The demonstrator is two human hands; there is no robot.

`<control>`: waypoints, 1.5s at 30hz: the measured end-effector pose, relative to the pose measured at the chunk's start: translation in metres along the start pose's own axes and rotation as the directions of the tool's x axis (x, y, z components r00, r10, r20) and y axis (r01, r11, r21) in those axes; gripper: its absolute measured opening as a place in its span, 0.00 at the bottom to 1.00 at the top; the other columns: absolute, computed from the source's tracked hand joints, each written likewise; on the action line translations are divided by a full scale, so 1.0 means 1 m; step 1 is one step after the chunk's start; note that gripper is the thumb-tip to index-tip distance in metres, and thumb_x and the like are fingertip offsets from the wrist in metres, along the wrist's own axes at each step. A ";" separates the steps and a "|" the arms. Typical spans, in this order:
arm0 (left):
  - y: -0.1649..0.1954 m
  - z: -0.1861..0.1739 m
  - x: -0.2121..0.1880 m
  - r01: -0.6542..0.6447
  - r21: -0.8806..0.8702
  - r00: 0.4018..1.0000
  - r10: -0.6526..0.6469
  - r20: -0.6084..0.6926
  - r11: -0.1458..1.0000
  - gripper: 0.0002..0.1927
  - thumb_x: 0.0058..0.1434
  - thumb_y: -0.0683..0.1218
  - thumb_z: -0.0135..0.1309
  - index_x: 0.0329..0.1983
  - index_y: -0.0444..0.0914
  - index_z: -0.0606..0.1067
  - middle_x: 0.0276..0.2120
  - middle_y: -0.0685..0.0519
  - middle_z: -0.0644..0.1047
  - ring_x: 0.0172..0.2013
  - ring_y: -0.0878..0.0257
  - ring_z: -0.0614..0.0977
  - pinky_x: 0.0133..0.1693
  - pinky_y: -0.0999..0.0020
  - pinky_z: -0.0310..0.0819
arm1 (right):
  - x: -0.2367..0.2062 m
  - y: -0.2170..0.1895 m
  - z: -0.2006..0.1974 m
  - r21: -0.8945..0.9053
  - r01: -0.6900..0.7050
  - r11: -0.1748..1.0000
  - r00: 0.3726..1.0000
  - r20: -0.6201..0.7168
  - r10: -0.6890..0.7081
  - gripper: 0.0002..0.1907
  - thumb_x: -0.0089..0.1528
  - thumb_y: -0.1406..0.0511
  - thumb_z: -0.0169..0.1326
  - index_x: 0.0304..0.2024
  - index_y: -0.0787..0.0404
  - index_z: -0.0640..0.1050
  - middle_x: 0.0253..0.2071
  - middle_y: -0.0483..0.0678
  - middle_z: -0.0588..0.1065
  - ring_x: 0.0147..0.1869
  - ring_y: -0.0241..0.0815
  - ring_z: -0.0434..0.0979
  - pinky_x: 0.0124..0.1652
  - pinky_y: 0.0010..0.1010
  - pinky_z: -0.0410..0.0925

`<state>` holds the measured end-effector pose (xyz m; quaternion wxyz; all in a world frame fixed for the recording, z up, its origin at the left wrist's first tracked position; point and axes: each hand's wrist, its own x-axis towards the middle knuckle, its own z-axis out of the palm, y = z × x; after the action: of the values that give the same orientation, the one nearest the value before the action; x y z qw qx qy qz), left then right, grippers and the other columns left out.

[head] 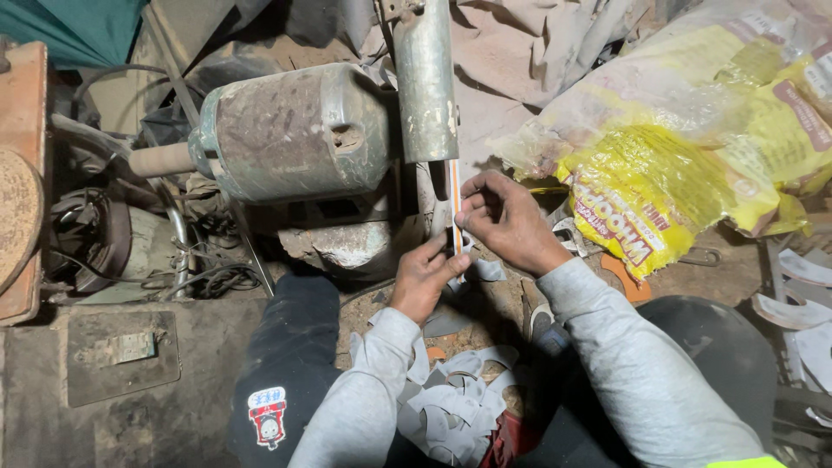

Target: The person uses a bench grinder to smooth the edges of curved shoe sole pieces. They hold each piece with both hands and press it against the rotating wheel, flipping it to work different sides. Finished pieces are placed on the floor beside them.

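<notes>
So both hands are up against the machine here. The left hand (422, 276) is pinched shut around the lower end of a thin flat piece (454, 208), pale with an orange edge, and the right hand (503, 217) has its fingertips closed on the same piece a bit higher up, from the other side. The piece stands pretty much upright, its top end right under the grey metal guard (425, 78) that hangs down next to the big rusty motor housing (290, 130). Can't tell whether the top of the piece actually touches anything under the guard, it's too tight in there.

The motor has a stubby shaft (160, 160) poking out to the side, and there's a tangle of black cables (212, 277) on the dusty ground below it. Between the person's knees there's a heap of pale curved cut-outs (451, 399), more of the same kind lying at the far edge (802, 295). A crumpled yellow plastic sack (676, 173) sits just beyond the right hand, and an orange curved piece (628, 282) peeks out under it near the right forearm. Grey sleeves, dark trousers with a small patch (267, 414) on the left leg
</notes>
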<state>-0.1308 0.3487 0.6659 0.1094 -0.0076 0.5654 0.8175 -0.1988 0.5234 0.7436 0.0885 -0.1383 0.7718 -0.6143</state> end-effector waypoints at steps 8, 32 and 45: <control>0.007 0.012 -0.028 -0.099 0.824 0.933 0.340 -0.118 0.558 0.35 0.49 0.37 0.68 0.63 0.37 0.74 0.56 0.44 0.77 0.57 0.51 0.79 0.59 0.61 0.72 | -0.011 0.000 -0.034 -0.165 0.008 0.986 0.917 0.395 0.059 0.23 0.53 0.72 0.62 0.52 0.63 0.77 0.43 0.44 0.80 0.46 0.32 0.77 0.49 0.26 0.71; 0.019 -0.009 0.053 0.089 0.101 0.989 -0.076 -0.126 0.991 0.28 0.56 0.52 0.67 0.51 0.26 0.78 0.43 0.44 0.82 0.41 0.60 0.83 0.39 0.66 0.82 | 0.066 0.020 -0.016 0.099 -0.010 0.995 0.999 0.037 0.006 0.17 0.64 0.67 0.60 0.52 0.68 0.72 0.39 0.47 0.78 0.42 0.34 0.79 0.43 0.27 0.75; 0.014 -0.001 0.008 0.051 0.038 0.999 -0.051 0.001 0.998 0.29 0.62 0.45 0.62 0.65 0.30 0.72 0.47 0.50 0.80 0.43 0.65 0.82 0.41 0.68 0.80 | 0.018 0.011 -0.004 0.039 -0.016 0.999 1.000 0.027 0.015 0.17 0.62 0.68 0.60 0.51 0.67 0.73 0.37 0.47 0.78 0.40 0.32 0.77 0.40 0.26 0.74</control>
<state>-0.1415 0.3445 0.6775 0.1310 -0.0192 0.5805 0.8034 -0.2188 0.5237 0.7344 0.1063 -0.1388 0.7594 -0.6267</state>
